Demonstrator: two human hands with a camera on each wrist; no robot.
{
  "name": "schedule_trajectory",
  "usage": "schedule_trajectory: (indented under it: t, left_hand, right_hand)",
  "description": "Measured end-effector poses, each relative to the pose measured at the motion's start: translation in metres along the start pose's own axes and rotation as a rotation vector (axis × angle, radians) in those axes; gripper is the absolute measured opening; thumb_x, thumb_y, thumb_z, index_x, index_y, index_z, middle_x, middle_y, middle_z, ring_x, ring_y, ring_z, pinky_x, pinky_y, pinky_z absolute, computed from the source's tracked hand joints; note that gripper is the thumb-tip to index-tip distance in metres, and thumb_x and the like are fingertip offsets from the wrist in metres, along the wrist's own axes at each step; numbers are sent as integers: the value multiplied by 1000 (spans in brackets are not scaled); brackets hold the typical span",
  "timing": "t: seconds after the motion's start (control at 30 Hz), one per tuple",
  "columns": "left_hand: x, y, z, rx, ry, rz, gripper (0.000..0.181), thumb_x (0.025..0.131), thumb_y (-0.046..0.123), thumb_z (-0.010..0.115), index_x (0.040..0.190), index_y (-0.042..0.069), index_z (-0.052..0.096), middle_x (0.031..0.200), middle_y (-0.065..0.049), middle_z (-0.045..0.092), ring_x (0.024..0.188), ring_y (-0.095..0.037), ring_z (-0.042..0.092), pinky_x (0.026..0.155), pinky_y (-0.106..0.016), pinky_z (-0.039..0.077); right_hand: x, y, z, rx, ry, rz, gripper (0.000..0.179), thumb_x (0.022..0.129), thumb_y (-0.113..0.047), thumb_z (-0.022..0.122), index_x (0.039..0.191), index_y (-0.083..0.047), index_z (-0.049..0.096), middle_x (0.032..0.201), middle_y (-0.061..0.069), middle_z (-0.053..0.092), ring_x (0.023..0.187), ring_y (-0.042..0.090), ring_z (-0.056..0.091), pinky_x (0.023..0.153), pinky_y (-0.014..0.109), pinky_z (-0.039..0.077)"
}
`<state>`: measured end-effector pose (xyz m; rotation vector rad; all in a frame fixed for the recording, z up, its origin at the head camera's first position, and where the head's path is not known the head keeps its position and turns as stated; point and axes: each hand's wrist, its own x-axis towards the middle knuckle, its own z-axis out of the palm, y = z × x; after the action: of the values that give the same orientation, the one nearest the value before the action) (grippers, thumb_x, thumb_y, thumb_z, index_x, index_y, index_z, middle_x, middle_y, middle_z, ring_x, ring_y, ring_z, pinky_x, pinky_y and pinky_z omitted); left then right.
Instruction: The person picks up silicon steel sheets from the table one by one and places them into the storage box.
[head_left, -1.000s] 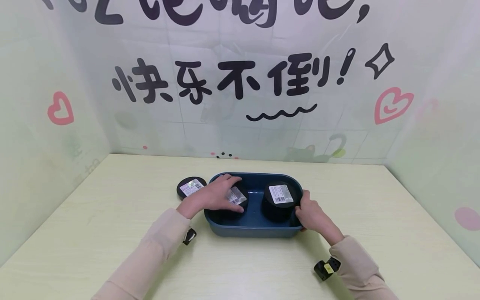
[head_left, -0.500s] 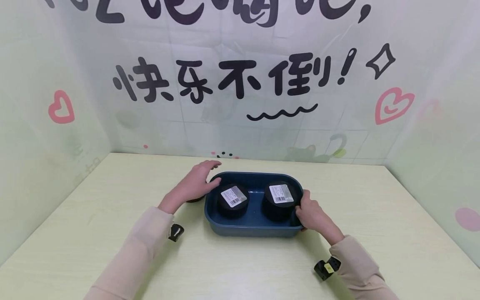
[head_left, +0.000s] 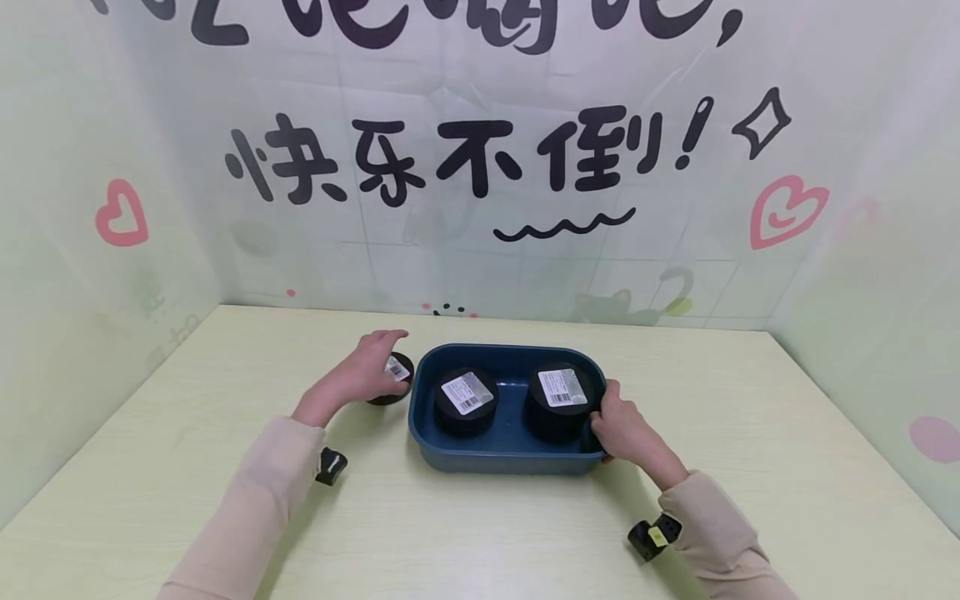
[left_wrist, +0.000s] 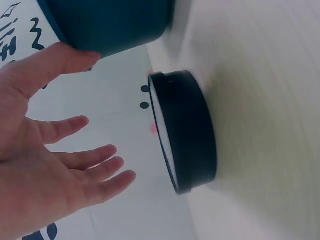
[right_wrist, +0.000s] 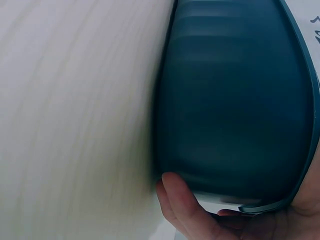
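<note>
A short black round tub with a white label on top stands on the table, just left of a blue plastic bin. Over that tub hovers my left hand, partly hiding it. The left wrist view has the hand's fingers spread and apart from the tub. Inside the bin are two more labelled black tubs, one on the left and a taller-looking one on the right. My right hand grips the bin's right end, fingers curled against its outer wall.
All of this stands on a pale wooden table. A printed backdrop with writing rises at its back edge, and similar panels close both sides. A small black device sits at each wrist.
My left hand has let go of the left tub inside the bin and moved left, out over the tub on the table. The right hand and bin have stayed put.
</note>
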<state>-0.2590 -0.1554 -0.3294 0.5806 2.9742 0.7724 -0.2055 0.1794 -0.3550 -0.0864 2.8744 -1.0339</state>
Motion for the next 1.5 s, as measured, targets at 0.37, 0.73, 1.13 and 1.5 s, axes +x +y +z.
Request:
schedule_trajectory:
  t: [0.37, 0.73, 1.13, 1.5]
  left_hand:
    - [1, -7, 10, 80, -112, -144, 88, 66, 22, 76, 132, -9, 27, 128, -37, 28, 113, -49, 30, 88, -57, 34]
    - [5, -11, 15, 139, -140, -182, 83, 66, 19, 76, 129, -11, 30, 120, -35, 35, 102, -44, 38, 84, -52, 38]
    - [7, -11, 16, 194, -129, -203, 73, 68, 19, 74, 122, -13, 36, 109, -32, 41, 92, -39, 41, 77, -47, 40]
    - [8, -9, 16, 174, -153, -262, 72, 64, 22, 76, 115, -14, 41, 97, -25, 40, 91, -37, 38, 73, -44, 40]
  right_hand:
    - [-1, -1, 0, 4, -8, -1, 39, 82, -1, 35, 117, 9, 22, 79, 38, 49, 47, 29, 57, 40, 33, 47]
    - [-2, -2, -1, 6, -12, 5, 39, 83, 0, 34, 118, 9, 22, 80, 38, 49, 48, 29, 57, 40, 33, 47]
    - [-1, -2, -1, -13, -17, 4, 39, 84, 0, 35, 119, 10, 21, 78, 37, 50, 45, 27, 57, 41, 32, 47]
    - [-2, -2, -2, -12, -11, 1, 39, 83, 0, 35, 119, 10, 22, 77, 36, 50, 45, 28, 57, 40, 33, 47]
